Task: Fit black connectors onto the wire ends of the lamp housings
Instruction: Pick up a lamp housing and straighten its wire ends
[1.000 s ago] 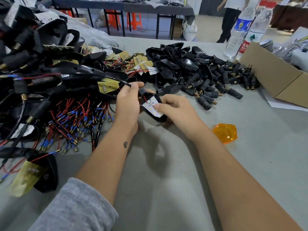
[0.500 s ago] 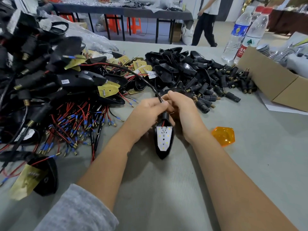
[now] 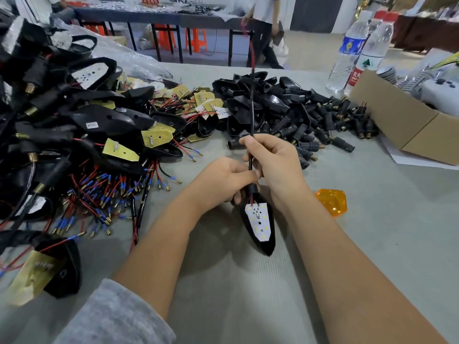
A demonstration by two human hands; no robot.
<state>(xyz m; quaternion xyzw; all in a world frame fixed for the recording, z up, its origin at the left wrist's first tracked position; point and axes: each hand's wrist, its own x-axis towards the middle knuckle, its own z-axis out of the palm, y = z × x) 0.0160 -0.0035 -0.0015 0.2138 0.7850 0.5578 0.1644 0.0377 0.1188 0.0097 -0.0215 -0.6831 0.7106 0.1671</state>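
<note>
A black pointed lamp housing (image 3: 267, 240) with a white LED board (image 3: 259, 220) hangs tip-down over the grey table, in the middle. My left hand (image 3: 223, 178) grips its neck, where a black sleeve sits. My right hand (image 3: 273, 160) pinches the red-and-black wire (image 3: 252, 78), which stands straight up from the housing. A heap of loose black connectors (image 3: 325, 125) with brass ends lies behind my right hand. Empty black housings (image 3: 250, 100) are piled left of those connectors.
A big tangle of wired housings, yellow boards and red wires with blue terminals (image 3: 87, 150) fills the left. An orange lens (image 3: 332, 202) lies right of my wrist. A cardboard box (image 3: 407, 122) and two water bottles (image 3: 357, 50) stand at the right. A person walks by behind.
The wire, which arched off to the left, now stands straight up in my right hand. The housing has stayed tip-down under my left hand.
</note>
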